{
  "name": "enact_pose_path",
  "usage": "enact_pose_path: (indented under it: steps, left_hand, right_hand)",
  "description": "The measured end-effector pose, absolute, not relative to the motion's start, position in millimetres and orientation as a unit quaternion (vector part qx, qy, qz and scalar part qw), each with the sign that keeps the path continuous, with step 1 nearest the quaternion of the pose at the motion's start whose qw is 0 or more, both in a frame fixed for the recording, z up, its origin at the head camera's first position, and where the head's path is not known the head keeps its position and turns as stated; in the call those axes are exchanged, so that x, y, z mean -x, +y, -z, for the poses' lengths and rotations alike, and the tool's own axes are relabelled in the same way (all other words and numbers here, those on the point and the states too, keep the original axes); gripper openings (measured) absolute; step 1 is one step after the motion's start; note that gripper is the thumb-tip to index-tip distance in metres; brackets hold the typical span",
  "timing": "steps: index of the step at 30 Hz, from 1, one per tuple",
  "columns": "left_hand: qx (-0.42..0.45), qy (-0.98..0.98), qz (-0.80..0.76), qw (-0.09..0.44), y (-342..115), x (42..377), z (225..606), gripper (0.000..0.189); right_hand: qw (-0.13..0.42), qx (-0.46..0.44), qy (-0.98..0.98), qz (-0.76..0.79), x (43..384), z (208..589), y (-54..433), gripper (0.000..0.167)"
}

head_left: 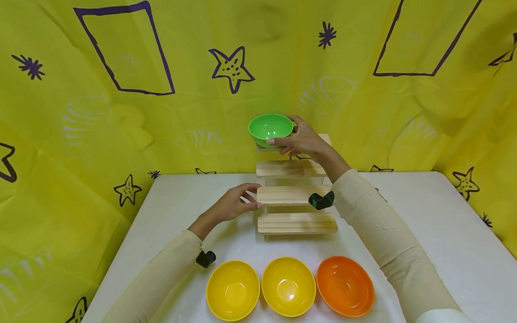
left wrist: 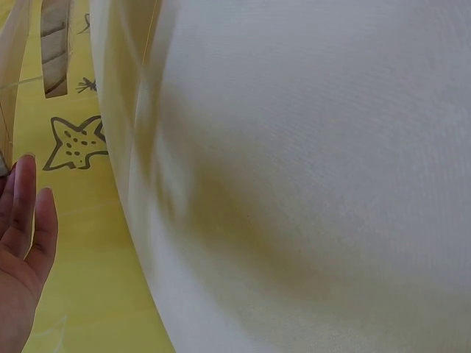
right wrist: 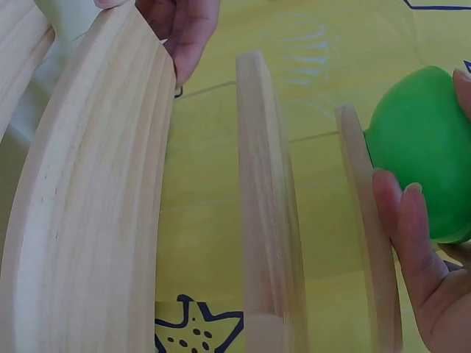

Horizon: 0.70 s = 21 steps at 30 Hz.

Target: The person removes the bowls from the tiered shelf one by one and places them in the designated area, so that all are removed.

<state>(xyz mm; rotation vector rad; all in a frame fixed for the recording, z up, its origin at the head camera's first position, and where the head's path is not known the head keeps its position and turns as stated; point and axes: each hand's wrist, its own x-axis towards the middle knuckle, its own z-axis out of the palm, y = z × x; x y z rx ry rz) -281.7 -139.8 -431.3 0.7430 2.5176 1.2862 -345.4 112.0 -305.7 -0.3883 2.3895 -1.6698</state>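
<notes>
A green bowl [head_left: 269, 127] sits at the left of the top step of a wooden tiered stand [head_left: 295, 194]. My right hand [head_left: 303, 138] grips this bowl by its right side, thumb at the near rim and fingers around behind. In the right wrist view the bowl's base [right wrist: 423, 154] is right against the top step's board [right wrist: 368, 220]. Lower down, my left hand [head_left: 236, 201] pinches the left end of the second step from the bottom, thumb in front and fingers behind. The left wrist view catches only part of that hand [left wrist: 22, 250].
Two yellow bowls [head_left: 232, 290] and an orange bowl [head_left: 345, 286] stand in a row on the white table [head_left: 188, 321], in front of the stand. Behind the table hangs a yellow sheet [head_left: 185, 107] with drawn stars. Each wrist carries a small black device [head_left: 322, 200].
</notes>
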Motion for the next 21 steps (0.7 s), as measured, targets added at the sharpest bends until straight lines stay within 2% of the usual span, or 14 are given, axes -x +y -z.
enact_pose_path:
  steps: [12,21]
  left_hand:
    - [-0.257,0.856,-0.436,0.106,-137.7,280.6,430.9,0.060]
    - [-0.257,0.859,-0.431,0.105,-138.2,277.9,428.4,0.060]
  right_hand:
    - [0.072,0.144,0.812,0.561,341.0,306.0,113.7,0.098]
    - [0.073,0.162,0.805,0.565,335.7,307.2,115.6,0.101]
